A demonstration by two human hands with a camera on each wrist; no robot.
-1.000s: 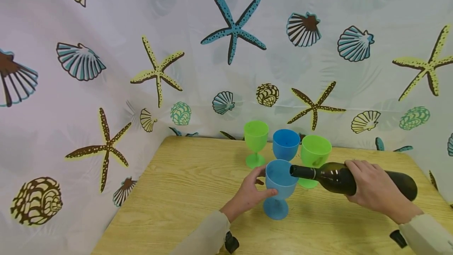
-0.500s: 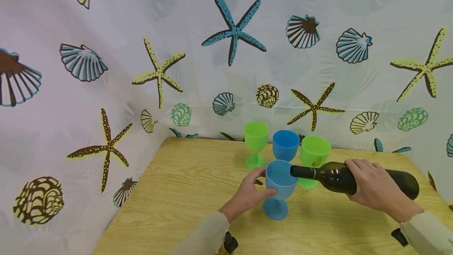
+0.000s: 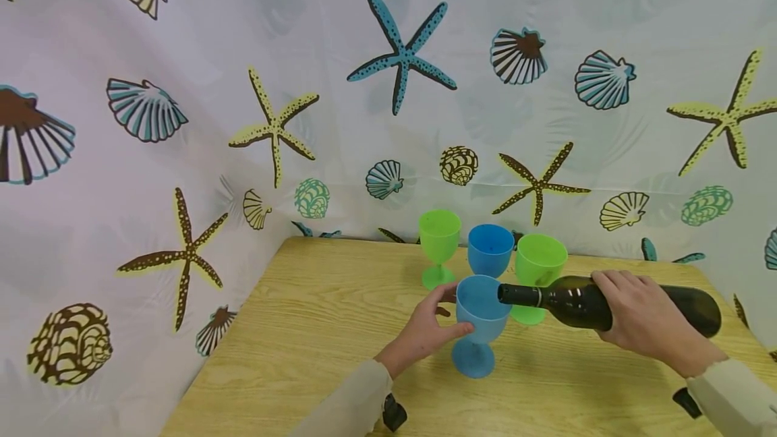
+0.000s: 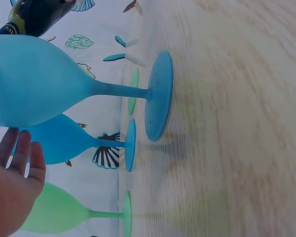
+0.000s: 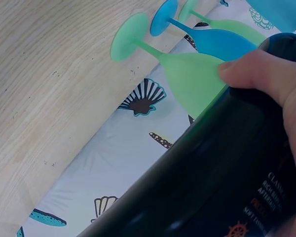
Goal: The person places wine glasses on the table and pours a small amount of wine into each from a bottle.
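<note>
Honestly, left grip point(image 3: 427, 329) pinches the front blue glass point(image 3: 487, 322), right grip point(image 3: 640, 319) wraps the bottle point(image 3: 573, 303); I'd tilt gradually, glass steady.

A wooden table point(image 3: 328, 322) carries two green goblets point(image 3: 439, 236) point(image 3: 539, 260) and, apparently, two blue goblets point(image 3: 481, 309) point(image 3: 489, 253).
</note>
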